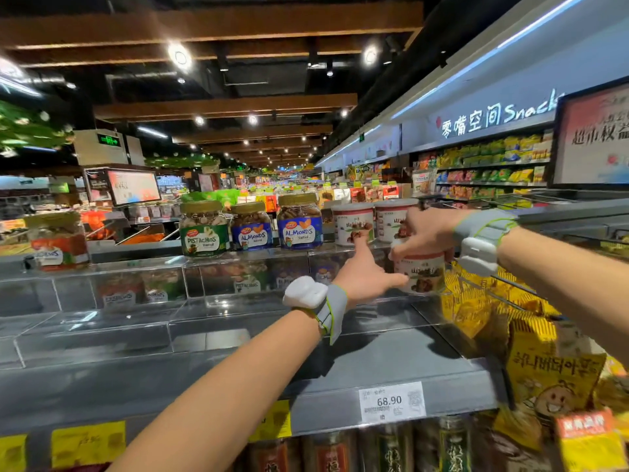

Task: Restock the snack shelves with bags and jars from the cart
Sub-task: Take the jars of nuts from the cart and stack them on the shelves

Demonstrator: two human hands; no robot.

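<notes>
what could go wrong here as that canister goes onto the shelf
The right hand grips the white-and-red round canister by its top only, with the left hand just touching its side, so it may slip or tip. The left hand's raised finger is right by the two matching canisters on the tier above and might knock one. The yellow snack bags beside it could snag.

Supermarket snack aisle. Evidence: price tag (391,401) on shelf edge (323,415) below left hand (366,277); Snack sign (500,117) above right hand (425,233); labelled nut jars (252,226) left of hands; stocked shelves (490,165) beyond.
</notes>
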